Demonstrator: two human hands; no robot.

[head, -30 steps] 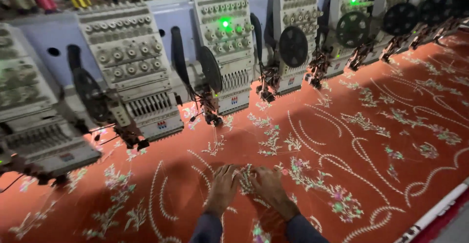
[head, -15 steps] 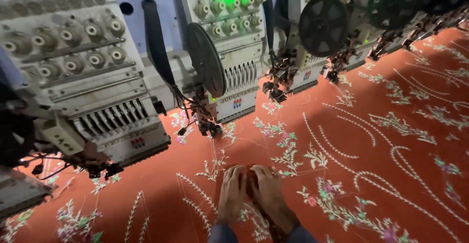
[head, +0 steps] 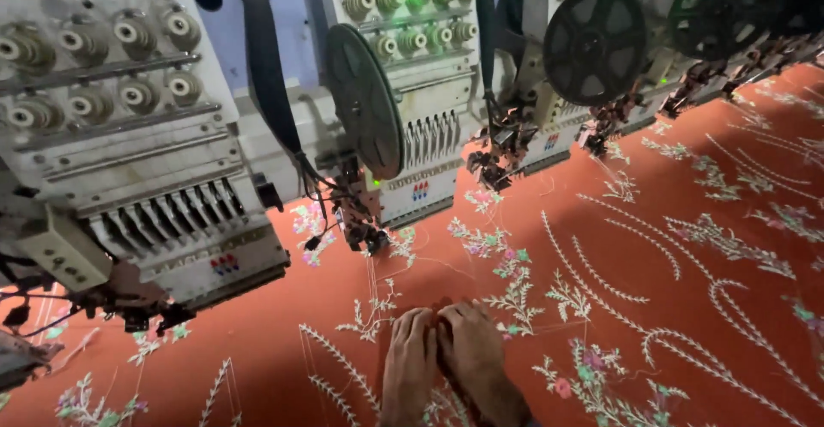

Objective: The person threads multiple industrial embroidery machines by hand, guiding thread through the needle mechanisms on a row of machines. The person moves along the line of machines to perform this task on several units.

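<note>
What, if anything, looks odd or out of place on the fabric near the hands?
Loose pale threads trail across the orange fabric between the embroidery head and the hands, straying off the stitched pattern. The left hand and right hand press together on the cloth just below them. Nothing looks torn or spilled.

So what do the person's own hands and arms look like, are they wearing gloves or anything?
No gloves: the left hand and right hand are both bare, with no rings showing on the fingers. The wrists and the short stretch of forearm in view are bare too, with no watch or bangle. No sleeve shows before the bottom edge cuts them off.
</note>
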